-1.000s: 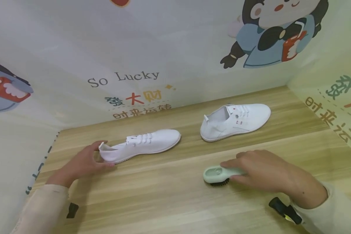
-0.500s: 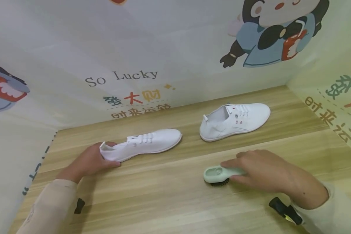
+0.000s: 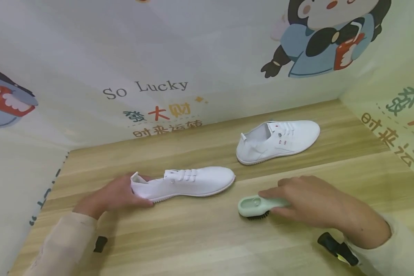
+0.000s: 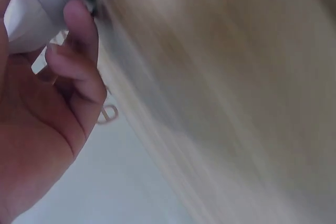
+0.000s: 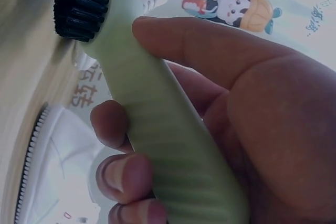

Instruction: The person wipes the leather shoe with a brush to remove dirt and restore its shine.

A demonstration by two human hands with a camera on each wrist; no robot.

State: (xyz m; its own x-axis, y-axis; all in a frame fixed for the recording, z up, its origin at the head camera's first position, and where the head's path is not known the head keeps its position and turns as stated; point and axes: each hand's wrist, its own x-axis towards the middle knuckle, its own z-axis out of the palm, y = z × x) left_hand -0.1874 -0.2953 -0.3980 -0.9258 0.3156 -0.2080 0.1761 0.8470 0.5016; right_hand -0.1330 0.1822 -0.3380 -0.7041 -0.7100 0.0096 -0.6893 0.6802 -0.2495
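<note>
My left hand (image 3: 120,193) grips the heel of a white lace-up shoe (image 3: 200,182), thumb on the near side and fingers behind. In the left wrist view the fingers (image 4: 79,72) curl round the shoe's heel (image 4: 34,11). My right hand (image 3: 307,203) holds a pale green shoe brush (image 3: 253,207), its dark bristles facing down towards the table. The right wrist view shows fingers and thumb wrapped round the ribbed green handle (image 5: 168,135), with the black bristles (image 5: 81,6) at its far end. A second white shoe (image 3: 279,143) sits further back, toe to the right, untouched.
Both shoes are on a wood-grain table (image 3: 179,237). A pale printed backdrop (image 3: 207,46) with cartoon figures and lettering rises behind the table and along its sides. Dark camera straps (image 3: 337,249) show at the wrists.
My left hand has closed further round the heel and drawn that shoe towards me and to the right. The right hand with the brush has hardly moved; the other shoe stays put.
</note>
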